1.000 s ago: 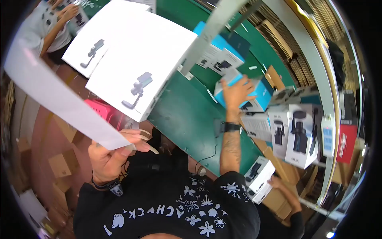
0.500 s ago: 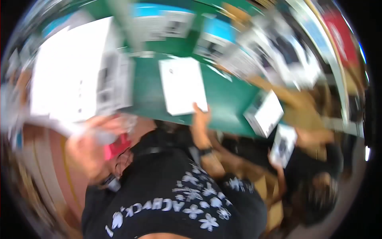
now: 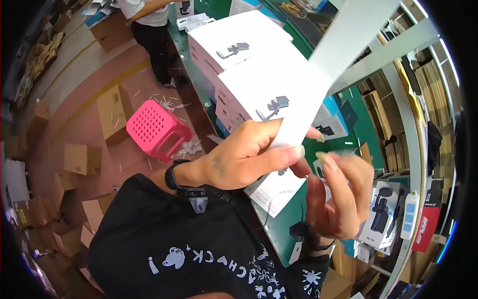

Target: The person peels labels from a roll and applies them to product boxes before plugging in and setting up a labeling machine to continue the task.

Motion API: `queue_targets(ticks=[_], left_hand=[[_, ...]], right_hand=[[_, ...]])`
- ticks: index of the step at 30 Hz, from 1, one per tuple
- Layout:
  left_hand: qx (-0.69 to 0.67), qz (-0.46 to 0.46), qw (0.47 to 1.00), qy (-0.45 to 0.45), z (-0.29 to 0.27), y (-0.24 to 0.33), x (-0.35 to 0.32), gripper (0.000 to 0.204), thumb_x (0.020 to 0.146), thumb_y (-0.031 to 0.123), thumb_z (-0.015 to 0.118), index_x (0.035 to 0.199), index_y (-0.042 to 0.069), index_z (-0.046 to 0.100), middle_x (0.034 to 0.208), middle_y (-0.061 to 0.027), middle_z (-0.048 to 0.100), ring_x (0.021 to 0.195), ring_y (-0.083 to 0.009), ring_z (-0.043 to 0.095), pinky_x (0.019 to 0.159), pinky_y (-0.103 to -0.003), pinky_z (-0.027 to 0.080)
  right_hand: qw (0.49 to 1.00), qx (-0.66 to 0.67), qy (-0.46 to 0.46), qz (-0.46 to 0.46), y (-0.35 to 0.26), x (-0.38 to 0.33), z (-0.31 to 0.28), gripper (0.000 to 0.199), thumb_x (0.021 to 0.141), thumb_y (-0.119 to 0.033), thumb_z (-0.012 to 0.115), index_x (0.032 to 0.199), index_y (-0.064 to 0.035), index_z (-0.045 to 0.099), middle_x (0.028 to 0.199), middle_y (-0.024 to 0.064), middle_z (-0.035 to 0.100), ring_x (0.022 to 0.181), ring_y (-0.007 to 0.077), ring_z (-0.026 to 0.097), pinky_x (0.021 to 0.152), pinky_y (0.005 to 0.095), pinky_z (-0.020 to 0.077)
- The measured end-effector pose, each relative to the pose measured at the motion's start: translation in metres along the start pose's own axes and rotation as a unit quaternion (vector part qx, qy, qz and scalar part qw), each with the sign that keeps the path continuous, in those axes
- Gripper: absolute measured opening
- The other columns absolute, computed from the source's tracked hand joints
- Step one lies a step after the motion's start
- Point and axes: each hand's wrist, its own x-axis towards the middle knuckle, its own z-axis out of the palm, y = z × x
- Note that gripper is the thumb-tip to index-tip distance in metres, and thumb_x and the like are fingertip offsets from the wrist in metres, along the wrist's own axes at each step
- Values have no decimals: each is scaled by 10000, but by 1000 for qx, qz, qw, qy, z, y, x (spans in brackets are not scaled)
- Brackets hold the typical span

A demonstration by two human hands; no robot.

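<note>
one white strip, left hand pinching

A green tabletop lies below the right hand and stretches away past it. Left of the left hand, a pink perforated stool stands on reddish floor among paper scraps and brown cartons; farther left runs a yellow line. Right of the right hand, a white power strip hangs beside a pale upright, with stacked flat cardboard behind.
</note>
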Motion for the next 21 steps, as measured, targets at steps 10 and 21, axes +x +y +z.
queue_targets(ticks=[10, 21], left_hand=[[326, 146, 930, -87, -32, 2, 5, 184, 840, -15, 539, 1007, -7, 615, 788, -150, 633, 691, -303, 637, 617, -357, 488], [573, -45, 743, -342, -48, -16, 50, 333, 874, 77, 480, 1172, 2, 607, 1170, -90, 616, 1068, -240, 607, 885, -360, 492]], right_hand=[[987, -31, -125, -101, 13, 30, 12, 374, 610, -102, 791, 947, 16, 679, 862, 118, 660, 755, 267, 613, 631, 345, 485], [965, -203, -138, -87, 45, 7, 28, 134, 776, -219, 603, 813, -189, 728, 805, 17, 709, 790, 263, 677, 583, 412, 498]])
